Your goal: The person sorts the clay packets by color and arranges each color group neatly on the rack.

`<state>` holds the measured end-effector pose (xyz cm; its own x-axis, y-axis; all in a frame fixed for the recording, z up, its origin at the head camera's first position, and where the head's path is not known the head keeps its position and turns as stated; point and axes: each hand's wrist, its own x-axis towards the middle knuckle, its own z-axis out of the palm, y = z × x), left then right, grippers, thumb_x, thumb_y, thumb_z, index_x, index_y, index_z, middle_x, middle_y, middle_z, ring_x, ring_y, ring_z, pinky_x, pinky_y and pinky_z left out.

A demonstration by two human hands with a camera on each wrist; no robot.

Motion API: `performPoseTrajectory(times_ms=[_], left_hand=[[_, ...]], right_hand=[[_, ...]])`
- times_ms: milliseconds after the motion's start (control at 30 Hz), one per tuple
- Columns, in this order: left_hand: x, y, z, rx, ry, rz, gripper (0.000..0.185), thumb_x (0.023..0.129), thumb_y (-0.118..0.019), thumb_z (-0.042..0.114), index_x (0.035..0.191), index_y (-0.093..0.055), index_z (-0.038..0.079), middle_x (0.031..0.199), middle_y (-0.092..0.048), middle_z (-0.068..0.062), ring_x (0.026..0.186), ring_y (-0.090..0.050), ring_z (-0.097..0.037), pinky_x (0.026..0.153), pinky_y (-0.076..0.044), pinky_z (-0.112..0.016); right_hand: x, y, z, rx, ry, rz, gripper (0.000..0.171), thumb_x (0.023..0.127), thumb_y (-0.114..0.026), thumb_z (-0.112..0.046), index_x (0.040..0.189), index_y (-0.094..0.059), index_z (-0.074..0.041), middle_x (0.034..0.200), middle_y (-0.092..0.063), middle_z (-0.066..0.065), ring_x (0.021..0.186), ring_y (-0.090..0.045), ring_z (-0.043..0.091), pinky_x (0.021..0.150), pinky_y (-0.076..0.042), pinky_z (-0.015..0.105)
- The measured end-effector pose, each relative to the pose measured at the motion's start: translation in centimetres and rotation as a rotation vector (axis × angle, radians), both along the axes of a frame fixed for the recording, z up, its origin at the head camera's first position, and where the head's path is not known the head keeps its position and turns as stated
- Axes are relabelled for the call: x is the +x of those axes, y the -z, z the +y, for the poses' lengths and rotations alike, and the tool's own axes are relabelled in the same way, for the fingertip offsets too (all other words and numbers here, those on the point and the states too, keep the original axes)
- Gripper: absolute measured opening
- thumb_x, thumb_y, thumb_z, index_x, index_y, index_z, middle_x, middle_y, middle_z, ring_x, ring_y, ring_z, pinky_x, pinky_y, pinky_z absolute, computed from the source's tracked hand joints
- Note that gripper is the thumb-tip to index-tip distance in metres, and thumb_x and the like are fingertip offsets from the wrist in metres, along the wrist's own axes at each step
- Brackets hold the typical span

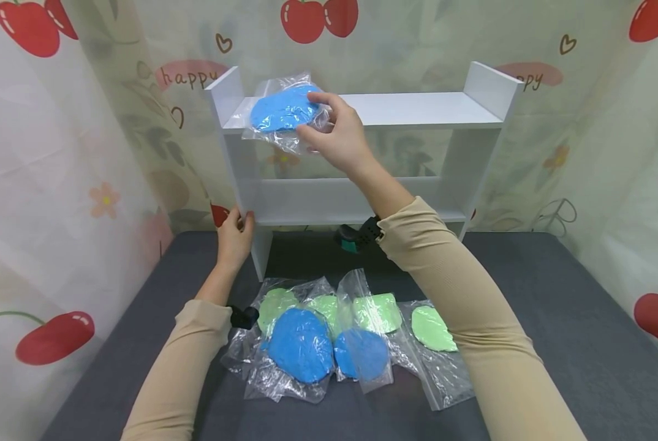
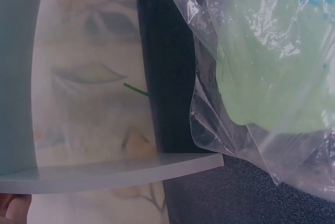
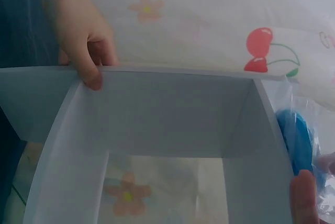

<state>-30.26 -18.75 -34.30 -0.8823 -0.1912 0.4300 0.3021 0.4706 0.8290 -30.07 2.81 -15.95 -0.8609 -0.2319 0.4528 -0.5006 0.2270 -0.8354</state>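
Right hand: right hand (image 1: 337,138) holds the clear plastic bag with a flat blue clay disc (image 1: 285,110), thumb and fingers pinched on the bag's right edge.
Bag position: at the left end of the top board of the white 2-tier shelf (image 1: 417,109), partly resting on it; the front part of the bag hangs past the board's front edge.
Left hand: left hand (image 1: 234,236) grips the lower left side panel of the shelf, fingers curled round its edge.
Risk 1: in my judgement the bag could slide off the front, because the film is slick and part of it overhangs.
Risk 2: the light shelf could shift or tip if the bracing hand lets go.
Bag look: crinkled, glossy, loose around the disc; the clay is bright blue with a rough surface.
Counter: dark grey counter (image 1: 555,306) carries a pile of similar bags, 2 blue discs (image 1: 301,346) and several green ones (image 1: 377,312).
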Motion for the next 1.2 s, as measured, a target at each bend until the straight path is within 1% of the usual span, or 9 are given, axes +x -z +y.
performPoseTrajectory(times_ms=[133,233,333,433,533,800,1000,1100,1200], left_hand=[[0.0,0.0,0.1,0.002,0.000,0.016,0.040,0.098,-0.044,0.015,0.136,-0.045,0.001,0.136,-0.049,-0.024,0.121,-0.052,-0.041,0.096,-0.046,-0.049],[0.1,0.0,0.2,0.004,-0.002,0.026,0.040,0.097,-0.044,0.015,0.135,-0.046,0.001,0.135,-0.050,-0.024,0.120,-0.052,-0.041,0.096,-0.047,-0.049],[0.1,0.1,0.2,0.004,-0.002,0.031,0.040,0.097,-0.044,0.014,0.134,-0.047,0.000,0.134,-0.051,-0.024,0.120,-0.052,-0.041,0.096,-0.046,-0.049],[0.0,0.1,0.2,0.001,-0.007,0.033,0.039,0.097,-0.044,0.014,0.134,-0.047,0.001,0.134,-0.051,-0.024,0.119,-0.053,-0.041,0.095,-0.047,-0.049],[0.1,0.0,0.2,0.000,-0.011,0.029,0.040,0.097,-0.044,0.014,0.135,-0.047,0.001,0.134,-0.051,-0.024,0.119,-0.053,-0.041,0.095,-0.047,-0.049],[0.2,-0.1,0.3,0.009,-0.009,0.027,0.040,0.097,-0.044,0.015,0.135,-0.046,0.001,0.135,-0.050,-0.023,0.120,-0.052,-0.040,0.097,-0.046,-0.049],[0.3,-0.1,0.3,0.020,-0.010,0.020,0.041,0.098,-0.044,0.016,0.136,-0.046,0.002,0.136,-0.050,-0.023,0.121,-0.052,-0.040,0.097,-0.045,-0.049],[0.2,-0.1,0.3,0.020,-0.012,0.018,0.040,0.098,-0.044,0.016,0.136,-0.046,0.003,0.136,-0.049,-0.022,0.121,-0.052,-0.040,0.097,-0.046,-0.049],[0.1,0.0,0.2,0.016,-0.012,0.016,0.040,0.098,-0.044,0.015,0.136,-0.046,0.002,0.137,-0.049,-0.022,0.121,-0.051,-0.040,0.097,-0.046,-0.049]], right_hand=[[-0.1,0.2,-0.4,0.013,0.074,0.037,0.048,0.084,-0.068,-0.015,0.128,-0.049,-0.008,0.128,-0.050,0.010,0.103,-0.057,0.020,0.075,-0.057,0.028],[0.0,0.3,-0.6,0.046,0.119,0.070,0.045,0.083,-0.069,-0.018,0.124,-0.053,-0.009,0.128,-0.052,0.009,0.103,-0.058,0.021,0.076,-0.056,0.027],[0.0,0.2,-0.8,0.084,0.143,0.097,0.042,0.084,-0.069,-0.020,0.123,-0.056,-0.010,0.127,-0.055,0.008,0.101,-0.059,0.021,0.074,-0.056,0.026],[0.0,0.1,-1.0,0.105,0.133,0.091,0.043,0.084,-0.068,-0.020,0.125,-0.056,-0.010,0.128,-0.054,0.008,0.099,-0.059,0.019,0.069,-0.056,0.025],[0.0,0.0,-1.2,0.106,0.100,0.070,0.044,0.086,-0.066,-0.019,0.127,-0.055,-0.010,0.126,-0.054,0.010,0.096,-0.060,0.018,0.064,-0.056,0.024],[0.0,-0.1,-1.7,0.125,0.030,0.031,0.047,0.090,-0.061,-0.019,0.134,-0.050,-0.010,0.137,-0.049,0.009,0.089,-0.066,0.021,0.067,-0.056,0.023],[0.2,-0.2,-2.1,0.168,0.029,0.034,0.049,0.091,-0.059,-0.020,0.137,-0.047,-0.010,0.141,-0.042,0.012,0.086,-0.067,0.023,0.067,-0.055,0.021],[0.3,-0.2,-2.3,0.208,0.055,0.032,0.050,0.091,-0.059,-0.023,0.138,-0.047,-0.013,0.139,-0.040,0.013,0.098,-0.061,0.020,0.068,-0.054,0.020],[0.4,-0.4,-2.4,0.266,0.075,0.029,0.052,0.090,-0.058,-0.028,0.139,-0.045,-0.017,0.138,-0.040,0.012,0.112,-0.050,0.018,0.072,-0.052,0.018]])
